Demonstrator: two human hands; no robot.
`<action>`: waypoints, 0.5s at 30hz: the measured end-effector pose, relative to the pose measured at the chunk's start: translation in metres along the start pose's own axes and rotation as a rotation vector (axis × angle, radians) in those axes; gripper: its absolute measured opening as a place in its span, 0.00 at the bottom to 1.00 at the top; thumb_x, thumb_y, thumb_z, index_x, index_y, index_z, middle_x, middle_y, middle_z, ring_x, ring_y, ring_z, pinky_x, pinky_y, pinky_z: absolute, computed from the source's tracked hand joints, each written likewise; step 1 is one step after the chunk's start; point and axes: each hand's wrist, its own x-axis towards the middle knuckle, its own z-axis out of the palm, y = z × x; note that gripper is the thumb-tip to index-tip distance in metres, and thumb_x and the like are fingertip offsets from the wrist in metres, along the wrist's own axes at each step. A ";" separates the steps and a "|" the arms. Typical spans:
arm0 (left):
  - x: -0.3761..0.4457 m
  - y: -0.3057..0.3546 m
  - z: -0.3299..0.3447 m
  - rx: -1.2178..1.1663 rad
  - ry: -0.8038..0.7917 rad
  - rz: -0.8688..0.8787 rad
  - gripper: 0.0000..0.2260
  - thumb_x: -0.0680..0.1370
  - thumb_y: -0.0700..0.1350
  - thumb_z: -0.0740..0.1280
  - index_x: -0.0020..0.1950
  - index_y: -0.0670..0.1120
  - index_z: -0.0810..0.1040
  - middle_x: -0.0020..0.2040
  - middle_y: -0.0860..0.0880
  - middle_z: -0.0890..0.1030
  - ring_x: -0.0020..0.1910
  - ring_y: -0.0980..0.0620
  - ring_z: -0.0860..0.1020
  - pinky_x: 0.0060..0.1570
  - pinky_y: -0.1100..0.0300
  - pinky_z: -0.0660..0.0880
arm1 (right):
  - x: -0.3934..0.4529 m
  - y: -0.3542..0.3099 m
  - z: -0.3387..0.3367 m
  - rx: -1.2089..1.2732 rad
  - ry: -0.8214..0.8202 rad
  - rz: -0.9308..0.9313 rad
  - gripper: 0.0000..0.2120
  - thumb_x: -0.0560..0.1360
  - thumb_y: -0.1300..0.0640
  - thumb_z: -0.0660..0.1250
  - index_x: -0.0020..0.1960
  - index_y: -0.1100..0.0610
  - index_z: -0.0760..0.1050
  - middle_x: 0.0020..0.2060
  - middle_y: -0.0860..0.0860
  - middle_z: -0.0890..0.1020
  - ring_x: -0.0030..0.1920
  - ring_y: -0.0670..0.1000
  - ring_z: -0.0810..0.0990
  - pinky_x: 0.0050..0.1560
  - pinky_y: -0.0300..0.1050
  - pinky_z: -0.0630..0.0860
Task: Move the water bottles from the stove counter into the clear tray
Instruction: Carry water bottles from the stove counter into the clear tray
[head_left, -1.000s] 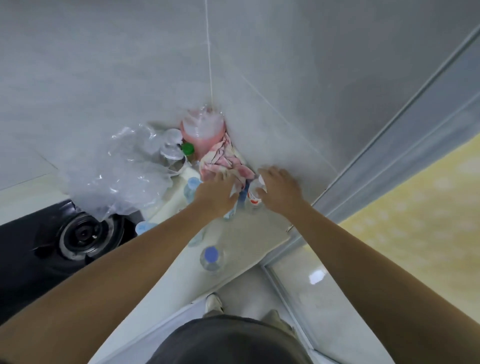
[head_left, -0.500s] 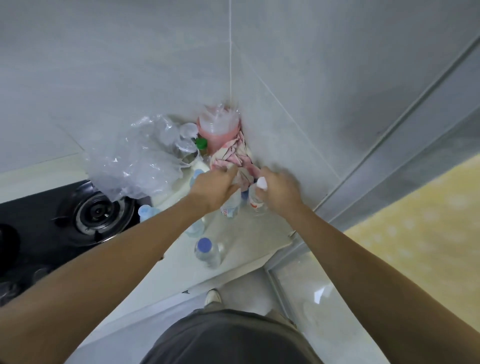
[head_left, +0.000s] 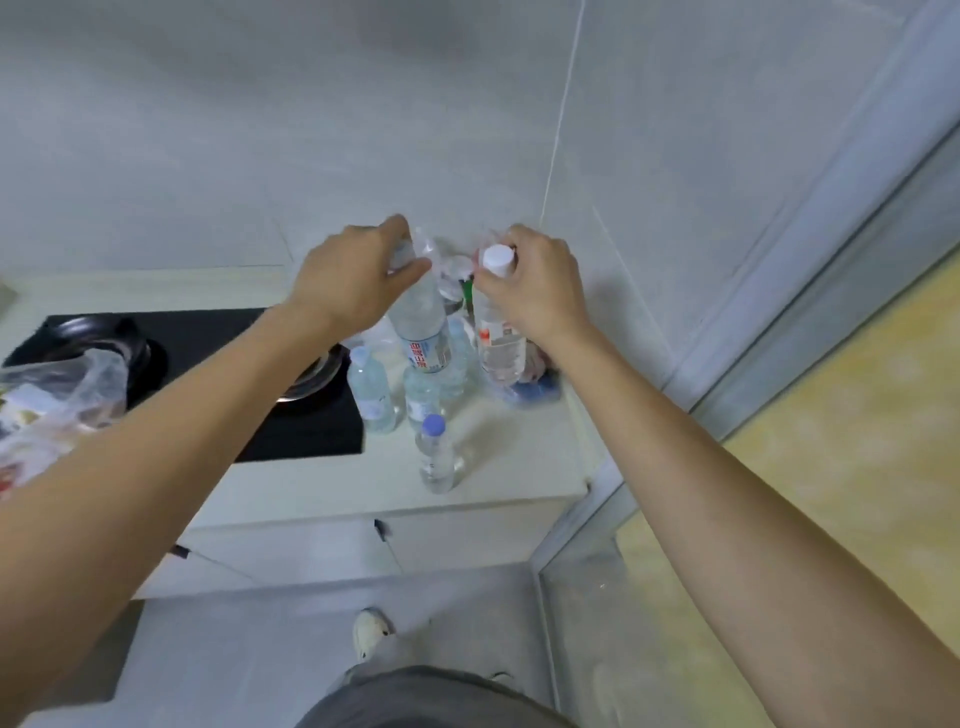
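Gripping a bottle apiece by the neck, the left hand (head_left: 358, 278) lifts the blue-label bottle (head_left: 422, 327) and the right hand (head_left: 535, 291) lifts the white-cap bottle (head_left: 497, 332), both raised above the desk (head_left: 498, 467). Holding near the caps probably lets each bottle hang upright and clear the ones below. Three more bottles stand on the desk beside the stove (head_left: 208, 374): a pale-cap bottle (head_left: 371, 389), a middle bottle (head_left: 423, 395) and a blue-cap bottle (head_left: 436, 454) nearest the edge. No clear tray is in view, so the carry likely needs a turn away.
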 end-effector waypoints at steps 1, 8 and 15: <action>-0.010 -0.010 -0.015 0.005 0.030 -0.024 0.18 0.83 0.60 0.62 0.58 0.45 0.72 0.45 0.43 0.80 0.43 0.38 0.77 0.39 0.51 0.70 | 0.001 -0.016 0.001 0.026 -0.007 -0.026 0.14 0.70 0.47 0.72 0.44 0.57 0.76 0.37 0.50 0.81 0.42 0.58 0.79 0.39 0.50 0.72; -0.105 -0.094 -0.112 0.035 0.168 -0.245 0.17 0.82 0.58 0.65 0.56 0.44 0.73 0.44 0.48 0.77 0.42 0.40 0.75 0.38 0.51 0.67 | -0.015 -0.156 0.049 0.146 -0.099 -0.227 0.09 0.70 0.51 0.73 0.43 0.54 0.76 0.37 0.51 0.81 0.39 0.55 0.79 0.36 0.45 0.69; -0.239 -0.221 -0.211 0.124 0.231 -0.457 0.18 0.82 0.61 0.63 0.55 0.45 0.74 0.45 0.48 0.77 0.44 0.40 0.76 0.39 0.50 0.70 | -0.064 -0.338 0.148 0.286 -0.217 -0.376 0.12 0.68 0.52 0.72 0.41 0.60 0.75 0.35 0.55 0.80 0.38 0.57 0.77 0.34 0.47 0.69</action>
